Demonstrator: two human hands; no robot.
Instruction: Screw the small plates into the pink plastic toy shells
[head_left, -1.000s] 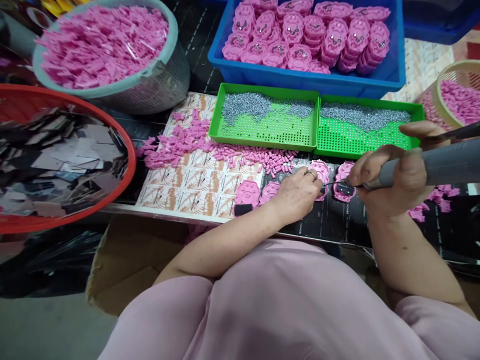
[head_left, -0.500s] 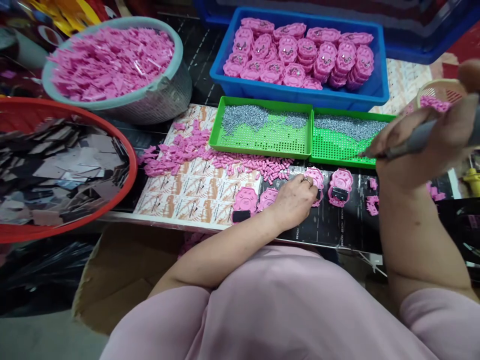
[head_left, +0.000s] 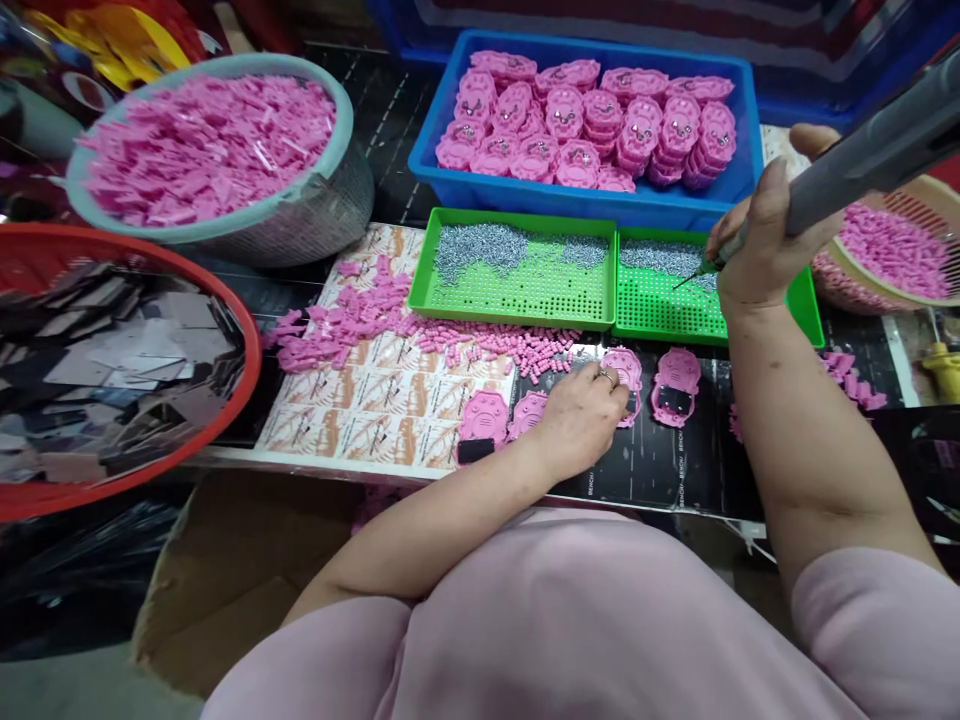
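Observation:
My right hand (head_left: 776,225) is wrapped round a grey electric screwdriver (head_left: 862,150). Its thin bit points down and left over the right-hand green tray (head_left: 667,318), which holds small silvery screws (head_left: 656,257). Low over the table, my left hand (head_left: 585,410) has its fingers curled onto the edge of a pink plastic casing (head_left: 622,370) and partly covers it. To its right lies another pink casing (head_left: 677,372) with a rectangular opening. On the other side are a casing (head_left: 527,410) partly behind the hand and one with a black piece (head_left: 480,415).
Behind the trays stands a blue bin (head_left: 525,205) stacked with pink casings. At left are a grey-green basket (head_left: 300,200) of pink pieces and a red basket (head_left: 251,370) of flat dark pieces. Small pink cylinders (head_left: 525,345) lie before the left green tray (head_left: 517,312).
My right hand and the screwdriver have moved left, with the bit further in over the right tray. The left hand stays on the same casing. The whole view has shifted slightly.

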